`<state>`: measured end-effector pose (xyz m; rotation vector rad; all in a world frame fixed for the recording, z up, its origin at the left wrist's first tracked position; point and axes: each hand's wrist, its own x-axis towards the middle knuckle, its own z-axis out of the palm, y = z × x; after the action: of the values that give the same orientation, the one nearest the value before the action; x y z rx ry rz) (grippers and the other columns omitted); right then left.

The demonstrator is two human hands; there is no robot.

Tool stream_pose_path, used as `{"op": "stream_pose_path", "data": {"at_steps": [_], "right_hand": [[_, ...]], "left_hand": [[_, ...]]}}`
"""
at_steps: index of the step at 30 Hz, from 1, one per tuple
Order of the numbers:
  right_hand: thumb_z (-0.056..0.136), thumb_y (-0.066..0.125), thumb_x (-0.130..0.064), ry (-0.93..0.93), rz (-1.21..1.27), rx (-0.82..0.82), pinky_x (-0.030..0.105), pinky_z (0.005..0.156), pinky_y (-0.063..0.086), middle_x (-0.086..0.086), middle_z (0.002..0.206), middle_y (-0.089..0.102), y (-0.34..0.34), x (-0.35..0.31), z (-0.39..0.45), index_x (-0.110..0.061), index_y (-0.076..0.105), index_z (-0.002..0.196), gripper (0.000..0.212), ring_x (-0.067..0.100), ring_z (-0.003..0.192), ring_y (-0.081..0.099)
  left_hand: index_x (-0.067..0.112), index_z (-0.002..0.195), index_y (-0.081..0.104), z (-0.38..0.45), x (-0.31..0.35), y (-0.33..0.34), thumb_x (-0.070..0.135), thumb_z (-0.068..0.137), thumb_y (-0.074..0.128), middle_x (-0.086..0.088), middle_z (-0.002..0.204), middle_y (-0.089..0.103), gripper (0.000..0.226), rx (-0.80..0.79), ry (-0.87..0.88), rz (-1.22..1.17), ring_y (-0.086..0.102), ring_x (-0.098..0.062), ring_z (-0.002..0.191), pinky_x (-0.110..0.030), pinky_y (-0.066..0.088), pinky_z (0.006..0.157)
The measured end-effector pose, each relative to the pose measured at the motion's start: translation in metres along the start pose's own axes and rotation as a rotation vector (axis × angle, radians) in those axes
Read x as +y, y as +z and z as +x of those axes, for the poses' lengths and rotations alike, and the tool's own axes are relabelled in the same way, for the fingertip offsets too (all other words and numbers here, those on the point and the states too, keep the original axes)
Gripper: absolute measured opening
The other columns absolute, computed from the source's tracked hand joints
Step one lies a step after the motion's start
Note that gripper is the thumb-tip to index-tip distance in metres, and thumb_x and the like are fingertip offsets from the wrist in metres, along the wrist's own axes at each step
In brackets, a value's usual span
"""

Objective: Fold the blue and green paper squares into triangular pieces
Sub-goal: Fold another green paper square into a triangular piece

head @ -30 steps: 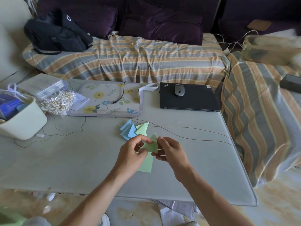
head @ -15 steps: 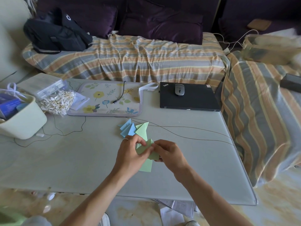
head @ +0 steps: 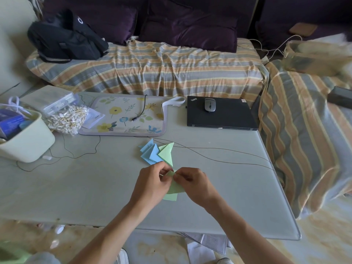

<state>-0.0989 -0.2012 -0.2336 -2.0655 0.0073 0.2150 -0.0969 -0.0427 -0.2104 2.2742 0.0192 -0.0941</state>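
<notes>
Green paper (head: pixel 174 187) is mid-fold, pinched together by both hands, left (head: pixel 152 184) and right (head: pixel 194 182); next likely needs a firm crease.

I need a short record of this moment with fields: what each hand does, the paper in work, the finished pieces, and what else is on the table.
left hand: left hand pinches the green paper
right hand: right hand pinches the same green paper
finished pieces: blue triangles and green triangle lie just beyond the hands
table: table also bears a closed laptop with a mouse on it, and a floral mat
</notes>
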Motion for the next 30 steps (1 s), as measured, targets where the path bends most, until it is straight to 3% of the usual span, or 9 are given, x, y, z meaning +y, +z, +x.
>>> {"op": "stream_pose_path", "data": {"at_steps": [7, 11, 13, 20, 25, 30], "right_hand": [[0.085, 0.069, -0.016, 0.016, 0.033, 0.149, 0.013, 0.055, 0.04, -0.009, 0.07, 0.065, -0.0056, -0.0003, 0.0014, -0.022, 0.066, 0.081, 0.008, 0.002, 0.062, 0.052], [0.084, 0.069, -0.013, -0.015, 0.012, 0.183, 0.011, 0.057, 0.041, -0.015, 0.069, 0.064, -0.0062, -0.0016, 0.0003, -0.028, 0.062, 0.075, 0.018, 0.0, 0.064, 0.055], [0.084, 0.069, -0.013, -0.023, 0.018, 0.184, 0.011, 0.057, 0.041, -0.016, 0.07, 0.064, -0.0064, -0.0014, 0.0004, -0.028, 0.062, 0.074, 0.02, 0.0, 0.064, 0.055], [0.086, 0.072, -0.017, -0.04, 0.042, 0.133, 0.011, 0.06, 0.041, -0.014, 0.075, 0.067, -0.0046, -0.0013, 0.0003, -0.023, 0.066, 0.079, 0.01, 0.0, 0.068, 0.056], [0.082, 0.074, -0.012, -0.076, -0.013, 0.154, 0.01, 0.06, 0.04, -0.014, 0.07, 0.065, -0.0041, -0.002, -0.0009, -0.019, 0.068, 0.079, 0.01, -0.001, 0.067, 0.056], [0.079, 0.073, -0.011, -0.243, -0.078, 0.177, 0.012, 0.067, 0.044, -0.012, 0.079, 0.068, -0.0017, -0.0005, -0.0009, -0.021, 0.069, 0.082, 0.012, 0.008, 0.077, 0.062]], "left_hand": [[0.023, 0.083, 0.075, 0.0022, -0.0017, -0.0002, 0.02, 0.09, 0.067, 0.013, 0.076, 0.074, 0.011, -0.033, -0.081, -0.066, 0.066, 0.001, 0.067, -0.008, 0.043, 0.054], [0.021, 0.083, 0.077, 0.0015, 0.001, -0.0016, 0.018, 0.09, 0.064, 0.005, 0.078, 0.076, 0.015, -0.109, -0.216, -0.272, 0.074, -0.012, 0.073, -0.028, 0.062, 0.067], [0.016, 0.083, 0.077, 0.0003, 0.004, -0.0019, 0.014, 0.091, 0.062, -0.003, 0.081, 0.077, 0.017, -0.132, -0.268, -0.392, 0.077, -0.02, 0.075, -0.037, 0.065, 0.07], [0.012, 0.08, 0.076, 0.0011, 0.0012, -0.0022, 0.01, 0.092, 0.065, -0.008, 0.081, 0.077, 0.017, -0.124, -0.247, -0.394, 0.077, -0.02, 0.074, -0.032, 0.063, 0.065], [0.01, 0.082, 0.077, 0.0022, -0.0015, -0.0008, 0.007, 0.089, 0.064, -0.009, 0.084, 0.078, 0.016, -0.185, -0.278, -0.411, 0.077, -0.023, 0.079, -0.038, 0.065, 0.07], [0.001, 0.087, 0.076, 0.0047, -0.0032, -0.0007, 0.004, 0.092, 0.059, -0.017, 0.088, 0.078, 0.018, -0.173, -0.375, -0.544, 0.078, -0.029, 0.081, -0.042, 0.065, 0.076]]}}
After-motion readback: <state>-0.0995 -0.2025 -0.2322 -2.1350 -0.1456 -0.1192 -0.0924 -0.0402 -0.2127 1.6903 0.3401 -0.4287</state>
